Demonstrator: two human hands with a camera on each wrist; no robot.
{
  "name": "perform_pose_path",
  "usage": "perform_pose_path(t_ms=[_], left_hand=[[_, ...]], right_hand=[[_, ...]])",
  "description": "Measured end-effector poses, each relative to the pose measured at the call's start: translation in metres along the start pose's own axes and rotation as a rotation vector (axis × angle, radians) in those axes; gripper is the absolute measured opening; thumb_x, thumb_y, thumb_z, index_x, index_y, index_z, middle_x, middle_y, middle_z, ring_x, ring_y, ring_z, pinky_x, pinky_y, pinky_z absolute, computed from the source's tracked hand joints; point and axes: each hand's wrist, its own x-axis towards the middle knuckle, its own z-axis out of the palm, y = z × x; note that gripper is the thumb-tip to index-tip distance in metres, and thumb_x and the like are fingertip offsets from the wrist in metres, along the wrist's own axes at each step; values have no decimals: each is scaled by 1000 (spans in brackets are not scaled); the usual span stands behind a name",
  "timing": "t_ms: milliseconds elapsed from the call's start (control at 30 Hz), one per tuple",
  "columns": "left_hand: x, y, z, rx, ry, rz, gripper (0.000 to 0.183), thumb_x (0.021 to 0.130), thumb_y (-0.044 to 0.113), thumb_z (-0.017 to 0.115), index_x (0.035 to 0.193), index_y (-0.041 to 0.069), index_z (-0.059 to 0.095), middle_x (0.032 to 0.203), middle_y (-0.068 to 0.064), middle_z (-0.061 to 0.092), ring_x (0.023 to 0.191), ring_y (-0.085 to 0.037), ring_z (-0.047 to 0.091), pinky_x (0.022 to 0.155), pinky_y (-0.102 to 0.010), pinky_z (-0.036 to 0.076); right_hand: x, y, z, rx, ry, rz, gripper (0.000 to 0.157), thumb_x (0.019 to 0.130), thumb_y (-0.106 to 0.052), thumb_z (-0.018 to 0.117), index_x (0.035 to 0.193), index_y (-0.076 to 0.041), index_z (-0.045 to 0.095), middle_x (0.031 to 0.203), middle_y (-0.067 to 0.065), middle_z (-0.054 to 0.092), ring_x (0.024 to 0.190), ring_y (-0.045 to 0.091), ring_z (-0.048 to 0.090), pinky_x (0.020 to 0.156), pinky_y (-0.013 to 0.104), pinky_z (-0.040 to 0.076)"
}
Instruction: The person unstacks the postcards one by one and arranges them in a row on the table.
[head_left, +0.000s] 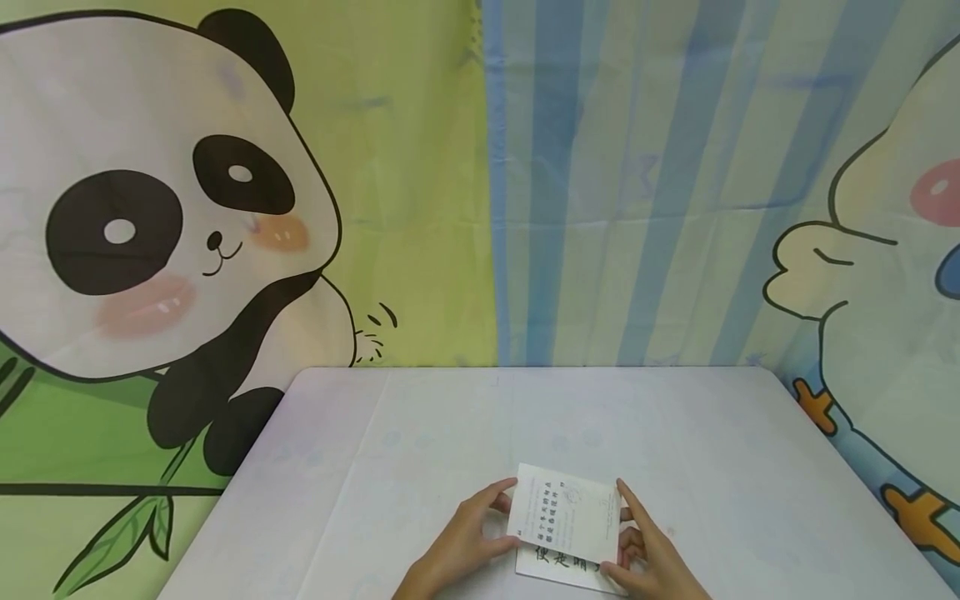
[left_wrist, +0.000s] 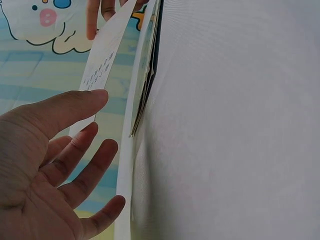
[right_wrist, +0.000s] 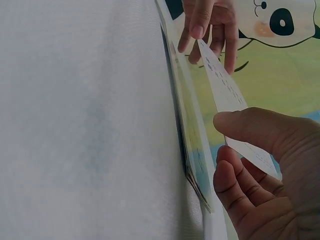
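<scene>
A white card (head_left: 566,512) printed with dark characters is held raised and tilted between both hands, above the table. My left hand (head_left: 468,533) holds its left edge with thumb and fingers. On the opposite edge, my right hand (head_left: 652,550) pinches it between thumb and fingers. Beneath lies a thin stack of cards (head_left: 558,565) with larger dark characters, partly covered by the raised card. From the side, the left wrist view shows that stack (left_wrist: 146,82) lying flat on the white surface, apart from the held card. Other fingers of the left hand are loosely bent.
A white-covered table (head_left: 420,450) spreads around the hands. Behind it hangs a curtain (head_left: 645,183) with blue stripes, a cartoon panda (head_left: 172,100) on the left and a white cartoon figure (head_left: 892,292) on the right.
</scene>
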Motion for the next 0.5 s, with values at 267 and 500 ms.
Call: perform_pose_path(t_ms=[267, 500], left_hand=[[-2, -3, -6, -1, 2, -5, 77, 78, 16, 81, 145, 12, 42, 107, 14, 59, 105, -5, 57, 100, -35, 45], [-1, -7, -12, -17, 18, 25, 76, 78, 12, 81, 144, 11, 43, 106, 11, 61, 104, -8, 59, 99, -34, 46]], right_hand=[[3, -1, 7, 19, 21, -42, 106, 73, 3, 82, 149, 13, 9, 108, 24, 46, 61, 7, 53, 49, 23, 48], [8, -4, 12, -1, 49, -48, 107, 72, 2, 82, 151, 8, 10, 109, 22, 48, 63, 9, 53, 51, 23, 48]])
